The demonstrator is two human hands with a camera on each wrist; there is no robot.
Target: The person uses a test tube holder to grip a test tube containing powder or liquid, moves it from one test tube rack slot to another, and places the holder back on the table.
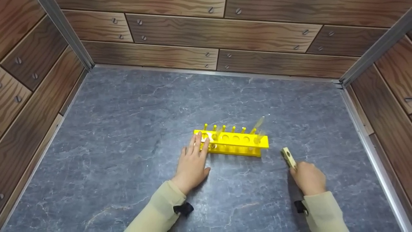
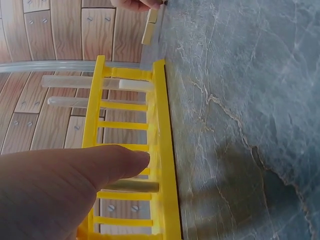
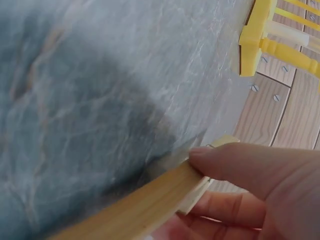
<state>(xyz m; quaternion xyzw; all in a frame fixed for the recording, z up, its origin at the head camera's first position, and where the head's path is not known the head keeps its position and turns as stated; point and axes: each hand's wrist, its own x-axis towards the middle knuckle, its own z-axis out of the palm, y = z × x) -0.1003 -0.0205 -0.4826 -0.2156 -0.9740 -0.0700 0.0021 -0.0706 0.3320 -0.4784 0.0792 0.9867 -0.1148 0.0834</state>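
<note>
So I had wood-print walls [image 1: 180, 32] on three sides, and inside them a big blue-grey marbled tabletop [image 1: 128, 129], with metal edging [image 1: 375, 158] where it met the right wall. The surface ran a long way past everything to the left and toward the back, so both my hands were well apart from any wall. The yellow tube rack [image 1: 230, 139] sat near the middle, a touch right of centre, long side facing me and slightly skewed: a top board with round holes over a lower board, plus a row of stubby pegs [image 1: 224, 128] along the back. My left hand [image 1: 191, 159] was at its left end, fingers pretty much straight and a bit spread, fingertips over the top board by the end hole, smallest finger just off the side. Thumb [image 2: 120, 162] stuck out on my side; it crossed in front of the rack in the wrist cam, but I couldn't tell if it actually touched. My right hand [image 1: 309, 178] was off to the right, thumb clamped down on a wooden tube holder [image 1: 289, 159] with the other fingers curled under it. Its tip pointed toward the rack, with a bare gap before the yellow end. As for the clear tubes, one [image 1: 218, 132] stood near my left fingers, one [image 1: 259, 137] was in the right end hole, whitish low down, and another [image 1: 259, 122] slanted up behind that one.
</note>
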